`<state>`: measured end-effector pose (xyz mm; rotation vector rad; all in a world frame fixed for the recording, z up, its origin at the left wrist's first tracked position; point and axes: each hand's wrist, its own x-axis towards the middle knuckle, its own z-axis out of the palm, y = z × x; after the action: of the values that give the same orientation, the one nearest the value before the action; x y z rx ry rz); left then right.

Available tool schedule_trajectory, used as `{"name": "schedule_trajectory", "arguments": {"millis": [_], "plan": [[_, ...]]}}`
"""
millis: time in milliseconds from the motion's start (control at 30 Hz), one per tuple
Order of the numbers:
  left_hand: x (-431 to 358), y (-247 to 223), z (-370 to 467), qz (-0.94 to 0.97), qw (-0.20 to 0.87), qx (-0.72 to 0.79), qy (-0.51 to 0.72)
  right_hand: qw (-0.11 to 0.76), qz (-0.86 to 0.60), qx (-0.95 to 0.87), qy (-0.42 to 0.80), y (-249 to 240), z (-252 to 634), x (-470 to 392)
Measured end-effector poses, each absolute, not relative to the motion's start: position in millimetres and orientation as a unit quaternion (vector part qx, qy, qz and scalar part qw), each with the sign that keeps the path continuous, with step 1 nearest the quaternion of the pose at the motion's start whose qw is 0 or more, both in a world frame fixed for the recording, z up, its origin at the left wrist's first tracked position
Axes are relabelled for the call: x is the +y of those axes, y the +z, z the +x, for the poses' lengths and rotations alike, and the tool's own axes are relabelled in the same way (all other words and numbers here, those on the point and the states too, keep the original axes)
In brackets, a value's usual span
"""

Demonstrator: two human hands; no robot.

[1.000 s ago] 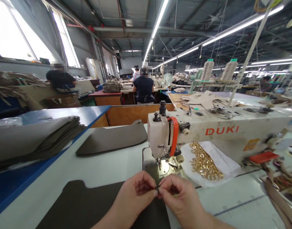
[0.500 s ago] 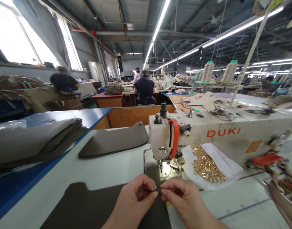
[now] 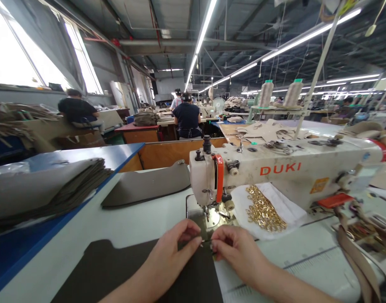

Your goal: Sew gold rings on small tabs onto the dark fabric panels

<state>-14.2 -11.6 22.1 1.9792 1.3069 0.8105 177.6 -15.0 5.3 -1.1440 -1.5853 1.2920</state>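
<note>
My left hand is closed in a pinch, with a small shiny metal piece at its fingertips. Opposite it, my right hand pinches a short dark strip that runs towards the left fingertips. Most of both small items is hidden by the fingers. Below the hands lies a dark flat panel, flat on the pale table. Just behind the fingertips is the lit needle plate of the sewing machine. Gold metal rings are heaped on a white cloth beside it.
Another dark panel lies behind on the left. A stack of dark panels rests on a blue table. Tan straps hang at the right. Thread cones stand behind the machine. Other people sit further back.
My fingertips have drawn slightly apart, so the dark strip and a shiny bit show between them. The view has shifted a little, and the machine appears further left.
</note>
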Motion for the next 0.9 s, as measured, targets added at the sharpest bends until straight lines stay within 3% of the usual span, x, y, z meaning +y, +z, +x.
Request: {"name": "schedule_trajectory", "arguments": {"millis": [100,200,900], "plan": [[-9.4,15.1,-23.7,0.814,0.142,0.476,0.301,0.351,-0.472,-0.579,0.564,10.2,178.0,-7.9],[-14.5,4.8,-26.4,0.845,0.059,0.449,0.283,0.312,-0.494,-0.569,0.579,15.3,173.9,1.9],[-8.6,9.6,1.8,0.880,-0.033,0.374,0.292,0.156,-0.543,-0.614,0.551,33.1,160.4,29.0]]}}
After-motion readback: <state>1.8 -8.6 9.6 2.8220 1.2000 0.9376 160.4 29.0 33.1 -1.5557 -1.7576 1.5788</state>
